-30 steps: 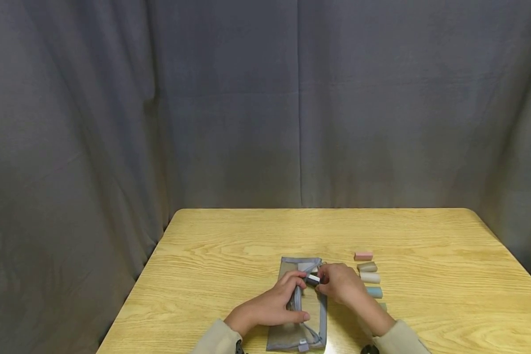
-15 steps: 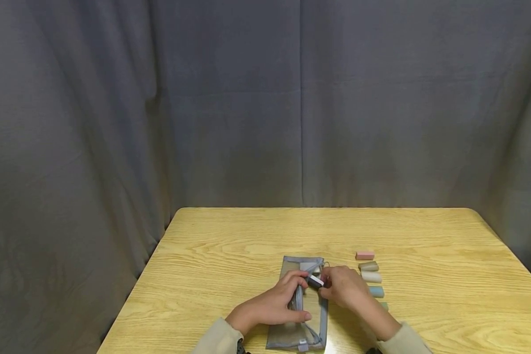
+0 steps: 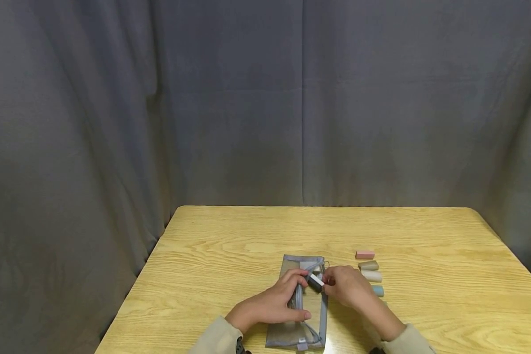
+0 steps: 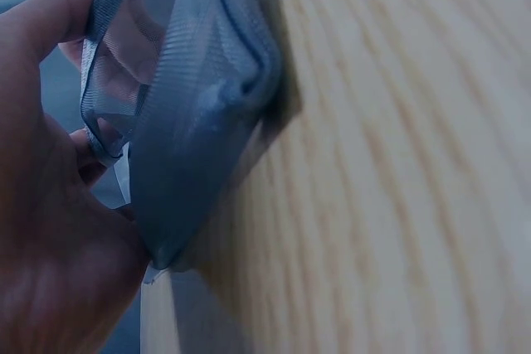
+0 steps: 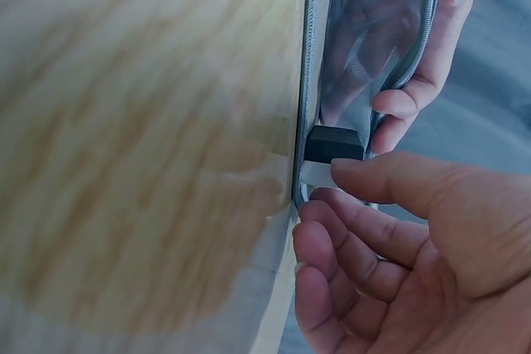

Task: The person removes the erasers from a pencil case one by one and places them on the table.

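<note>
A grey mesh zip pouch (image 3: 280,334) lies on the table with its zipped mouth spread apart. My left hand (image 3: 274,302) grips the pouch's upper edge, fingers curled over the zip and thumb stretched across the opening. In the left wrist view the mesh (image 4: 195,122) rises off the table beside that hand. My right hand (image 3: 347,287) pinches the white end of a black-and-white eraser (image 3: 315,282) between thumb and index finger at the mouth. The right wrist view shows the eraser's black part (image 5: 334,143) just inside the opening, with the other fingers curled loosely below.
Right of the pouch stands a column of small blocks: a pink block (image 3: 365,254), an olive block (image 3: 368,265), a white block (image 3: 371,276) and a blue block (image 3: 378,290). My right forearm covers the near end of the column. A grey curtain (image 3: 239,123) hangs behind the table.
My right hand has shifted slightly right, and the eraser has moved and turned a little with it. The left hand has stayed on the pouch.
</note>
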Tool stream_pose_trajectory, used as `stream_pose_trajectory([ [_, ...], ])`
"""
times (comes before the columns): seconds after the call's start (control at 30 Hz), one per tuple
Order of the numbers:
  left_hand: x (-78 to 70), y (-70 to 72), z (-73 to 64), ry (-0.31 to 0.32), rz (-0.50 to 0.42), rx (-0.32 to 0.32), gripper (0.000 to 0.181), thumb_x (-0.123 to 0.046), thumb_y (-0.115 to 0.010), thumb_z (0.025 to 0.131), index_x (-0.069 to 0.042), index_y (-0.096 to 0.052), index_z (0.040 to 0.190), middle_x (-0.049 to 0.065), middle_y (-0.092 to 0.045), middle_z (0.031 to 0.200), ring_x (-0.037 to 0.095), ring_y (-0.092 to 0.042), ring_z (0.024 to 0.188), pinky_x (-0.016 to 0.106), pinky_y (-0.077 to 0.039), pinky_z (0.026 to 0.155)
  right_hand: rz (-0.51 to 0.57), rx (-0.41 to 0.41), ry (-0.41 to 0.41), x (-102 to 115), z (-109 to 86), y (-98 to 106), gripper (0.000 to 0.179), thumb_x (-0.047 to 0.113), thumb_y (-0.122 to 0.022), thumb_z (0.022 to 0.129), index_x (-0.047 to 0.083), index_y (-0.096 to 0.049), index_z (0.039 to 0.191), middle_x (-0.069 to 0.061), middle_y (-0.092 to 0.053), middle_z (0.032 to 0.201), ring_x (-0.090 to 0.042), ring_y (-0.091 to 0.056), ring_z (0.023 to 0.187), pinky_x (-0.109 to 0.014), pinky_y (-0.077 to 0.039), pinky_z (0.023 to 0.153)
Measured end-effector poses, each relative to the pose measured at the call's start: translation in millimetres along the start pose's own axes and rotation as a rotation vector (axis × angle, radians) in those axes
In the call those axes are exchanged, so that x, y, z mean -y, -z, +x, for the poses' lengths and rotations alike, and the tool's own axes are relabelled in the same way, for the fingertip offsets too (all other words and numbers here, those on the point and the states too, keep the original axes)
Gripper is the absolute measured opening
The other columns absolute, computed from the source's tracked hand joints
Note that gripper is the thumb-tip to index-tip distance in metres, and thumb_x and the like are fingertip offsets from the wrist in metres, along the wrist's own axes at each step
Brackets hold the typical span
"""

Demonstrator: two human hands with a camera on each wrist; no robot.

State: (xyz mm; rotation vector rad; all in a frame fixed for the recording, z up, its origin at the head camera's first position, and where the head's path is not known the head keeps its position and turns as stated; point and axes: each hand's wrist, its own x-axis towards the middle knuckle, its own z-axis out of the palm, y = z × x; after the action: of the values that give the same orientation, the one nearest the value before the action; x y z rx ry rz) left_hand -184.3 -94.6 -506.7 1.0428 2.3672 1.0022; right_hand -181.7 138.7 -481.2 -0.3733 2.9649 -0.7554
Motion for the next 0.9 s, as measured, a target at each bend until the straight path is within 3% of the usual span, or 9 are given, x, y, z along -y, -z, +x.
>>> stream_pose_trajectory([
  [0.67,4.4,-0.9,0.5,-0.011,0.008,-0.001,0.052,-0.045,-0.064,0.098,-0.012,-0.041,0.132,-0.002,-0.019,0.161,0.019,-0.021,0.150,0.036,-0.032,0.117,-0.068,0.034,-0.028,6.2,9.1,-5.3,0.014,0.011,-0.077,0.078,0.018,-0.066,0.073,0.006,-0.054,0.065,-0.013,-0.048,0.058,-0.029,-0.037,0.051],
  [0.9,3.3,-1.1,1.0,0.002,-0.004,0.005,0.054,-0.046,-0.064,0.098,-0.013,-0.041,0.133,-0.005,-0.018,0.162,0.020,-0.020,0.151,0.038,-0.031,0.118,-0.019,-0.030,-0.022,7.6,6.6,-1.9,0.010,0.008,-0.075,0.076,0.017,-0.073,0.079,0.008,-0.061,0.068,-0.012,-0.050,0.057,-0.028,-0.039,0.051],
])
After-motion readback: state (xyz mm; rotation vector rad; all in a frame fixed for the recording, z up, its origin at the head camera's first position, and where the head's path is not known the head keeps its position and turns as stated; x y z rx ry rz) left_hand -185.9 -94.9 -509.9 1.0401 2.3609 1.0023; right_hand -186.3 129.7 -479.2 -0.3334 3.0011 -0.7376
